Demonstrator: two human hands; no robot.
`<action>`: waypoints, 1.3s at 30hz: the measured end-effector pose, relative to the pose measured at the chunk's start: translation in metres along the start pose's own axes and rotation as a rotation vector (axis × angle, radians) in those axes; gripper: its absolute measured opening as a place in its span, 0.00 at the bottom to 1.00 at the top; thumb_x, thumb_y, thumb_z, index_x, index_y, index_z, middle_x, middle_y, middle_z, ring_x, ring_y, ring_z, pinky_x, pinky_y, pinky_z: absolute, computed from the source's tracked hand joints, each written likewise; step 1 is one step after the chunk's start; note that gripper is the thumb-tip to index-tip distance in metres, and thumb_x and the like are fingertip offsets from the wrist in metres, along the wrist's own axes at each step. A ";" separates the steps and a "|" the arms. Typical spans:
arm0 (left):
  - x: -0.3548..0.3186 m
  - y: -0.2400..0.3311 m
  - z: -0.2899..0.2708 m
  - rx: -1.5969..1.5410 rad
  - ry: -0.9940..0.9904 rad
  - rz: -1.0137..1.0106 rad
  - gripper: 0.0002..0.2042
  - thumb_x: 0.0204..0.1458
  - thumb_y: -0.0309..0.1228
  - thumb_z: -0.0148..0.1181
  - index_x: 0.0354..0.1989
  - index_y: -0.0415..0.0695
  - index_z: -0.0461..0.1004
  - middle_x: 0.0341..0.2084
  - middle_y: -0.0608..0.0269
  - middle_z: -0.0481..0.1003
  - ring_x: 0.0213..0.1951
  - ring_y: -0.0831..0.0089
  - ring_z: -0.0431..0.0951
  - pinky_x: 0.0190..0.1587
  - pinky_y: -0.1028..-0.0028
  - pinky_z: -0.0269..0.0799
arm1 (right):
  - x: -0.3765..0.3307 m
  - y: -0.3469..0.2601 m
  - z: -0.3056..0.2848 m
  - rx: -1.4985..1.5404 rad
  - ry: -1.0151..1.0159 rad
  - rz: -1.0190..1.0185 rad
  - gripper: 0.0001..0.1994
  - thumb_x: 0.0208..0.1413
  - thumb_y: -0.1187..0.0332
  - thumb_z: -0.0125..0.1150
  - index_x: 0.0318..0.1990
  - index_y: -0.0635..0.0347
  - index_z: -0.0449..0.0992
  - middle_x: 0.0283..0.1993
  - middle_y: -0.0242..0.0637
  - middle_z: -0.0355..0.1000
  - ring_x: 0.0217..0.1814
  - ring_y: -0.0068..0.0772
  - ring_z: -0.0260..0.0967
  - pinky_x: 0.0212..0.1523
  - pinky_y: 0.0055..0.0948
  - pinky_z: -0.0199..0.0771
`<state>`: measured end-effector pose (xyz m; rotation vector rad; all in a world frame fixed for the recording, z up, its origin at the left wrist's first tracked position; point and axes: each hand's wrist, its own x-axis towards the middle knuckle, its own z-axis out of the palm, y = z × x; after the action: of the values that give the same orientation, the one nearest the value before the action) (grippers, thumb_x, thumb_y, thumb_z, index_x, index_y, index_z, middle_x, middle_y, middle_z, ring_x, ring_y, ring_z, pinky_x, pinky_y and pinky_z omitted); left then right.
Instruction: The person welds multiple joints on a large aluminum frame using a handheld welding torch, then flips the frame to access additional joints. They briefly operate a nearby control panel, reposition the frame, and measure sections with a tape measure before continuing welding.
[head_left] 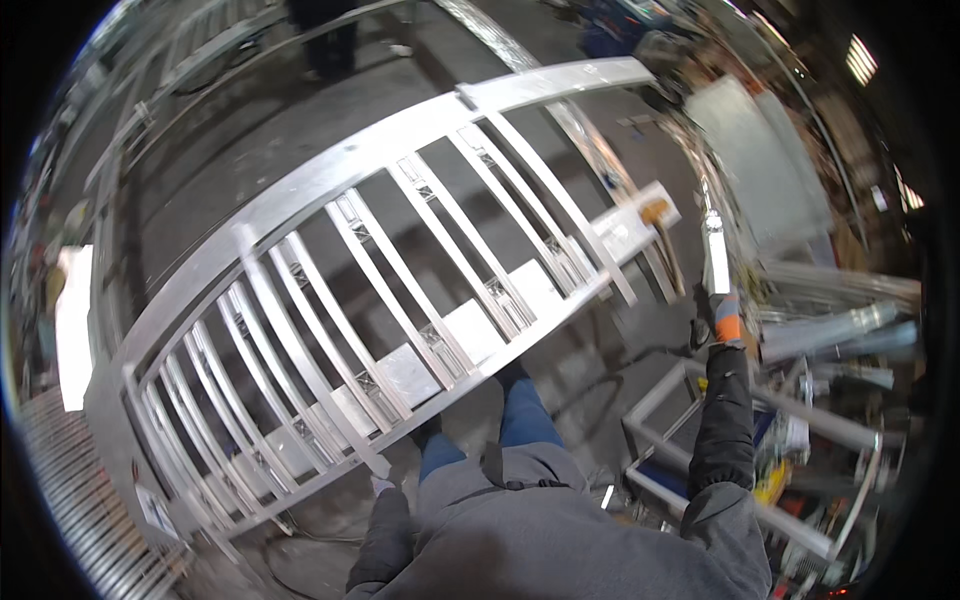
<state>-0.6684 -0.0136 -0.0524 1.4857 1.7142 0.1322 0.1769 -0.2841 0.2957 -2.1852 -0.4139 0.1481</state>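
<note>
The big aluminium railing panel point(400, 270) lies tilted across the floor point(250, 130) in front of your legs, its pickets already set between both rails, so the frame looks largely assembled; what is left to do on it I cannot tell. Your right hand point(722, 322), gloved, is raised out to the side with the arm stretched, its fingers clamped on a short metal bar point(716, 255) held upright, well apart from the panel. Your left hand point(382, 486) sits low at the panel's near rail; whether its fingers are together or apart, I cannot tell.
</note>
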 end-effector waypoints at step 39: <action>-0.004 0.113 -0.003 -0.640 0.406 -0.902 0.26 0.62 0.44 0.53 0.68 0.51 0.63 0.65 0.51 0.66 0.65 0.51 0.67 0.66 0.54 0.64 | -0.184 0.047 0.370 -0.261 -0.768 -0.124 0.25 0.55 0.60 0.69 0.57 0.64 0.73 0.50 0.45 0.78 0.52 0.40 0.74 0.54 0.37 0.72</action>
<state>-0.5837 0.0170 0.0164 0.1621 2.2198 0.4628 -0.0778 -0.0940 0.0272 -2.2806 -1.0379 0.9214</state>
